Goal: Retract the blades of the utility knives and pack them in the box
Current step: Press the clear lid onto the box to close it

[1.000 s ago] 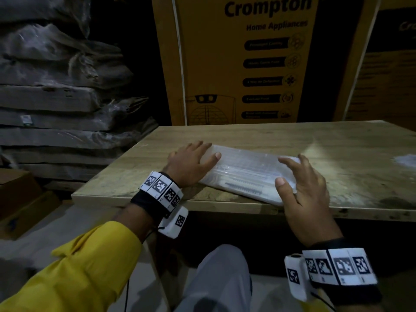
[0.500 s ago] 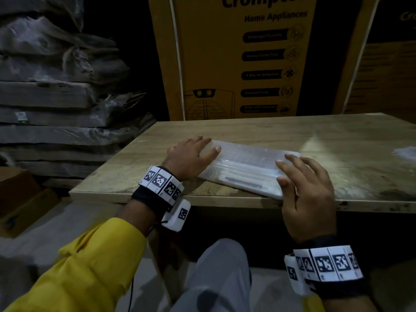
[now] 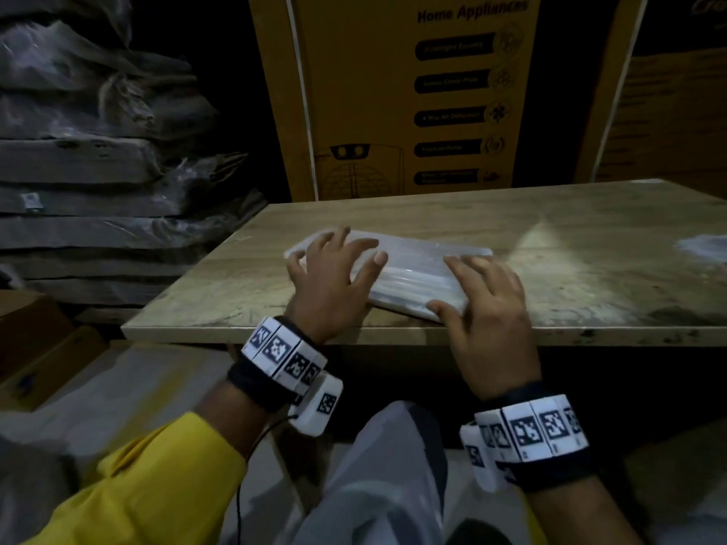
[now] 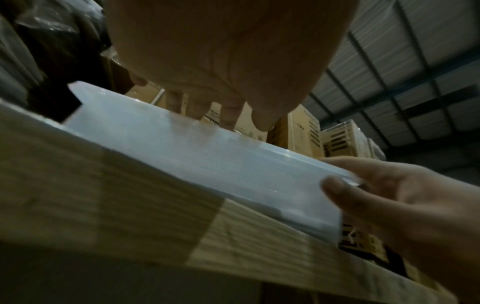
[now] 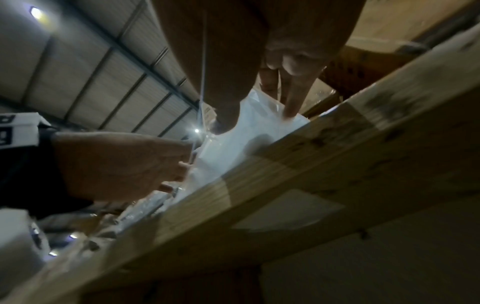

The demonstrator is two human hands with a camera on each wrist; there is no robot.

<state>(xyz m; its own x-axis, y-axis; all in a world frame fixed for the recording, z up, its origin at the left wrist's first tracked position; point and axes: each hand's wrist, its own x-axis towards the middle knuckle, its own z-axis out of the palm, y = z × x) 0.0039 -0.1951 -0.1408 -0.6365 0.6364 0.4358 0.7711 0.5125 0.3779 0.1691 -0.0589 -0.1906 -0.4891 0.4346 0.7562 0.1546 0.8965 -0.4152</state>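
Observation:
A flat translucent plastic box (image 3: pixel 413 269) lies closed on the wooden table (image 3: pixel 511 214), close to its front edge and turned at a slant. My left hand (image 3: pixel 334 269) rests on the lid at the box's left end with its fingers spread. My right hand (image 3: pixel 484 304) grips the right end, thumb on the near side wall and fingers over the top. The left wrist view shows the box (image 4: pixel 207 164) under my left fingertips (image 4: pixel 231 121) and the right thumb on its corner. No utility knife shows; the cloudy lid hides whatever is inside.
A tall yellow appliance carton (image 3: pixel 393 92) stands right behind the table. Plastic-wrapped slabs (image 3: pixel 98 171) are stacked to the left, with brown boxes (image 3: pixel 39 348) on the floor below. A pale patch (image 3: pixel 704 245) lies at the table's right edge.
The box has slid left and turned. My left hand moved from its left end onto the lid. My right hand closed in on the right end.

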